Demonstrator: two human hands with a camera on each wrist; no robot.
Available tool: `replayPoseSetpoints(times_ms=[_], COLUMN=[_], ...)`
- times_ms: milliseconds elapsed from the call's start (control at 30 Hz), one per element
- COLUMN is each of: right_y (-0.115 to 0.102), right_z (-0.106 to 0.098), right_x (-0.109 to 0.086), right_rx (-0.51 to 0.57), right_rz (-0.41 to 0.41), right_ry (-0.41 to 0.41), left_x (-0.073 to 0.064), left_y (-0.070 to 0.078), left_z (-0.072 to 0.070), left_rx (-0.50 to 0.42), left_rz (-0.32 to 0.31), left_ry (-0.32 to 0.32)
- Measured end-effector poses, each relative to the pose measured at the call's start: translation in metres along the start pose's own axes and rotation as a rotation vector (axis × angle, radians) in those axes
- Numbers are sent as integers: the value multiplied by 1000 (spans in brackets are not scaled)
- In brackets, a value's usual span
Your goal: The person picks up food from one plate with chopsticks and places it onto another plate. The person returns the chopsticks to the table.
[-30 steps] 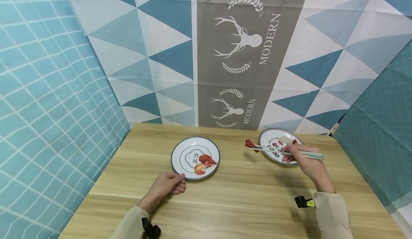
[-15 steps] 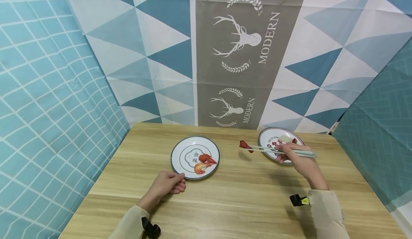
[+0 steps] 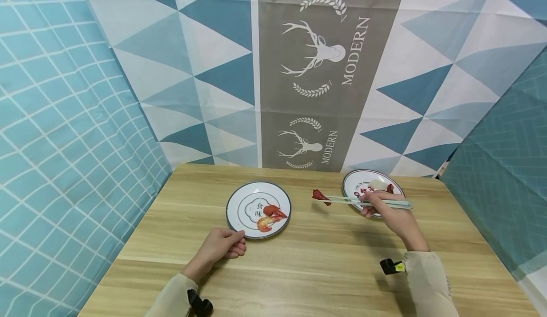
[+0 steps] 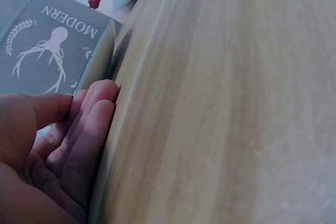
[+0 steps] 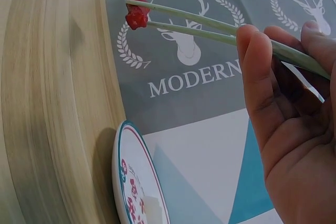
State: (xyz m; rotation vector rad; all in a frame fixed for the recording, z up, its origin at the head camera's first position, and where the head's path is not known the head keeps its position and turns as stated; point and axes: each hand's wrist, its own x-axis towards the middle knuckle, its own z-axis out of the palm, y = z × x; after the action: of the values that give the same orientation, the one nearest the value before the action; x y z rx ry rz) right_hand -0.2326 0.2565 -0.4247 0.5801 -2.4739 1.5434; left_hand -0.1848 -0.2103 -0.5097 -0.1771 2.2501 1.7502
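Observation:
My left hand [image 3: 220, 246] pinches the near rim of the left plate [image 3: 239, 204] between thumb and fingers; the left wrist view shows the plate [image 4: 101, 60] edge-on. On that plate lie a shrimp [image 3: 265, 224] and a reddish-orange food piece [image 3: 271, 209]. My right hand [image 3: 393, 218] holds a pair of pale green chopsticks [image 5: 194, 18]. Their tips grip a dark red food piece [image 3: 318, 195], raised above the table between the two plates. What food it is, I cannot tell.
The right plate [image 3: 351, 184], with red lettering, stands behind my right hand. It bears a whitish piece [image 3: 378, 184] and a dark red piece [image 3: 390, 188]. The wooden table [image 3: 299, 269] meets patterned cloth [image 3: 231, 117] at the back.
My right hand has moved left with the chopsticks, carrying the dark red piece away from the right plate toward the left one. My left hand has stayed at the rim.

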Motion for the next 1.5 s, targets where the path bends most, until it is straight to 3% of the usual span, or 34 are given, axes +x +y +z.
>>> replayPoseSetpoints(times_ms=[667,1500], right_y=[1,-1], right_z=[12,28], right_x=[7,17], right_rx=[4,125], right_rz=[-6,-2], right_ry=[-21,-67], left_x=[-2,-2], left_y=[0,0], left_z=[1,1], left_rx=[-23,-2], left_rz=[4,16], left_ry=[-13,-1])
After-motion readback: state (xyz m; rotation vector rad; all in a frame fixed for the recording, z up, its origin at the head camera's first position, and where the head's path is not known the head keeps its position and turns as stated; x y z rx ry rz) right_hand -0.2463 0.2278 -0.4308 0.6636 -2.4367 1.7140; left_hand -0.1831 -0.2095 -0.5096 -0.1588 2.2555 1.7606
